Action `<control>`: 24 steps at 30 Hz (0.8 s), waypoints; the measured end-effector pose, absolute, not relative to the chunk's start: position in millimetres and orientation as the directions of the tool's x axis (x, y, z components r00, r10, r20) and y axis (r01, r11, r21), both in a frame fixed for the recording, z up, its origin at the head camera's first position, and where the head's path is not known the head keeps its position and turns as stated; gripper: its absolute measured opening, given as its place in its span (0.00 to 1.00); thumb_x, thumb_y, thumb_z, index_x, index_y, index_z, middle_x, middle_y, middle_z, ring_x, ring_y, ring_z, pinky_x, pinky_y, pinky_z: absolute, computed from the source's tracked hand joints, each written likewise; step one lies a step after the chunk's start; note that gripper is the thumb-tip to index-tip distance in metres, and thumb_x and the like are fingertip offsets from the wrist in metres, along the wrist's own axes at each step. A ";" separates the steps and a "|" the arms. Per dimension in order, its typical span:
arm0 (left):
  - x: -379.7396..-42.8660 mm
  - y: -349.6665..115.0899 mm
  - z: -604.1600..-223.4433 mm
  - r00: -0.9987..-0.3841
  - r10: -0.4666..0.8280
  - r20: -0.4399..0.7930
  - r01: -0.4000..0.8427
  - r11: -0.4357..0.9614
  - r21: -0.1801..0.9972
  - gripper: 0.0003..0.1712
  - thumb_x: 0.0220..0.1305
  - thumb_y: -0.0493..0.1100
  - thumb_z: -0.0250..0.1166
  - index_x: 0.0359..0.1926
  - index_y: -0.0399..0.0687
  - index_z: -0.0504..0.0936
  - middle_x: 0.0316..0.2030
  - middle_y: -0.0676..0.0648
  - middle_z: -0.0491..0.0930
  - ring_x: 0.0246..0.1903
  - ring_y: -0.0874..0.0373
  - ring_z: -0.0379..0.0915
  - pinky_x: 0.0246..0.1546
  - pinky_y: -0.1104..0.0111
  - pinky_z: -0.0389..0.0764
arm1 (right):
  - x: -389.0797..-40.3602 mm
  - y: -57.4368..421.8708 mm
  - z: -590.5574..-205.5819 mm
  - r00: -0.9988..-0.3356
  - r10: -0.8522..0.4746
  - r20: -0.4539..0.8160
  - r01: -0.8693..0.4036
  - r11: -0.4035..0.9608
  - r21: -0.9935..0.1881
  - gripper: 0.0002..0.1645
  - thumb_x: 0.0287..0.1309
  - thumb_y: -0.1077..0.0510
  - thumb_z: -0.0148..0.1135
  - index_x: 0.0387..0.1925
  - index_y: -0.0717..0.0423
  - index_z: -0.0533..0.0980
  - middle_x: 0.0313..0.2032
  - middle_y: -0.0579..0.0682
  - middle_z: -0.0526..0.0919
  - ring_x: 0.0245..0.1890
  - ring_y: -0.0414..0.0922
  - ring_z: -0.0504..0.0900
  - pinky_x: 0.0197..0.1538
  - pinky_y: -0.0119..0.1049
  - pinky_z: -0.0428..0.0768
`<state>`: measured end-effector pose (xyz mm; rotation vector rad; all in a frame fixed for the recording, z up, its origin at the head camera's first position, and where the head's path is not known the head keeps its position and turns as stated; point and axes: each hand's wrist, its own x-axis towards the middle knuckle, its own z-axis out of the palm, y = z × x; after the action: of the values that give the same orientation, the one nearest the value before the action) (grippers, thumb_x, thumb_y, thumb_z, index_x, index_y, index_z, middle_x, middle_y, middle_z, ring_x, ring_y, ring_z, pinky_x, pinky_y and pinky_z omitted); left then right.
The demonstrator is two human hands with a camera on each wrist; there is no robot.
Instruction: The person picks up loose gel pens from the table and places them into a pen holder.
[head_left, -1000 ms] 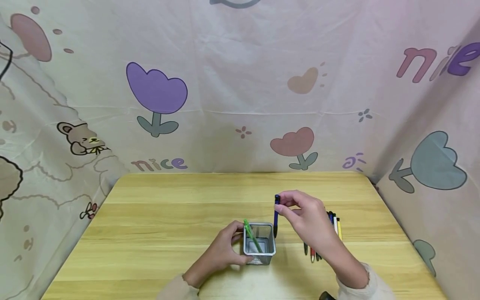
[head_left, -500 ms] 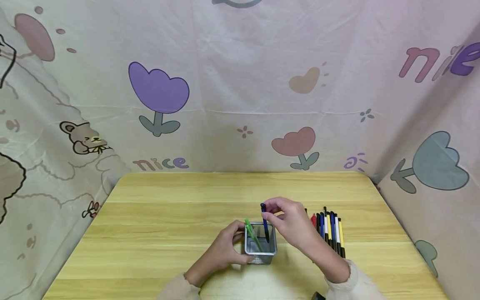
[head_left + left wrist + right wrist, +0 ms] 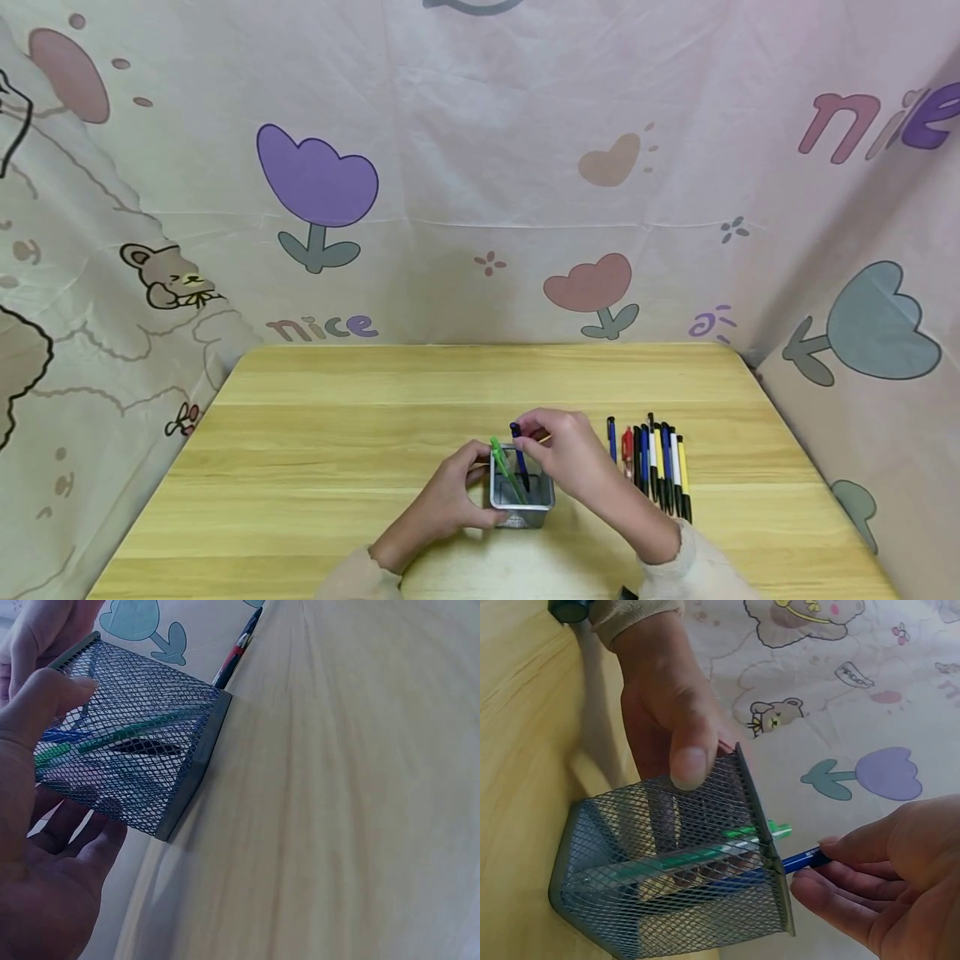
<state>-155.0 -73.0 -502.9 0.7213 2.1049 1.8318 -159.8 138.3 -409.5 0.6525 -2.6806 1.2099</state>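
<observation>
A square metal mesh pen holder (image 3: 522,518) stands on the wooden table. My left hand (image 3: 448,493) grips it from the left, thumb on the near side and fingers round the back. Inside leans a green pen (image 3: 504,463), its top above the rim. My right hand (image 3: 572,450) pinches the upper end of a blue pen (image 3: 801,860) between thumb and fingers. Most of that pen is down inside the holder, beside the green one, as the right wrist view shows through the mesh (image 3: 697,900).
Right of the holder lies a row of several pens, among them a red pen (image 3: 627,446), a yellow pen (image 3: 683,475) and a blue pen (image 3: 612,437) set a little apart. A dark object (image 3: 627,593) shows at the near edge. A printed cloth (image 3: 450,167) hangs behind the table.
My right hand has moved left and down, bringing the blue pen from beside the holder to inside it. The left hand keeps its grip on the holder, which has stayed in place.
</observation>
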 end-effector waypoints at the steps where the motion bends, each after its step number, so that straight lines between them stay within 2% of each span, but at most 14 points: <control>1: -155.1 -73.0 -503.0 -0.843 0.522 0.125 0.196 0.083 0.977 0.39 0.45 0.29 0.79 0.59 0.40 0.72 0.60 0.41 0.77 0.65 0.44 0.77 0.71 0.70 0.77 | -159.9 137.3 -410.3 -0.897 -0.338 0.285 -0.438 0.588 -0.680 0.07 0.58 0.67 0.73 0.39 0.60 0.86 0.34 0.52 0.91 0.34 0.43 0.90 0.35 0.18 0.86; 12: -155.1 -73.8 -503.3 -0.848 0.516 0.117 0.198 0.105 0.975 0.39 0.45 0.32 0.81 0.59 0.43 0.73 0.60 0.44 0.77 0.67 0.45 0.76 0.71 0.71 0.76 | -159.2 128.4 -414.5 -0.904 -0.369 0.215 -0.418 0.664 -0.620 0.06 0.60 0.66 0.72 0.39 0.59 0.86 0.35 0.53 0.92 0.32 0.42 0.89 0.32 0.18 0.84; 24: -154.7 -73.4 -506.1 -0.850 0.506 0.147 0.227 0.102 0.968 0.40 0.42 0.28 0.79 0.59 0.40 0.73 0.61 0.42 0.77 0.65 0.44 0.76 0.71 0.70 0.77 | -153.8 121.3 -416.9 -0.884 -0.391 0.256 -0.465 0.683 -0.564 0.05 0.57 0.67 0.73 0.37 0.62 0.86 0.33 0.53 0.91 0.29 0.40 0.88 0.32 0.16 0.84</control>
<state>-154.7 -73.4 -506.1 0.7333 2.1540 1.8259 -153.8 121.3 -416.9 0.7083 -2.7754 0.9784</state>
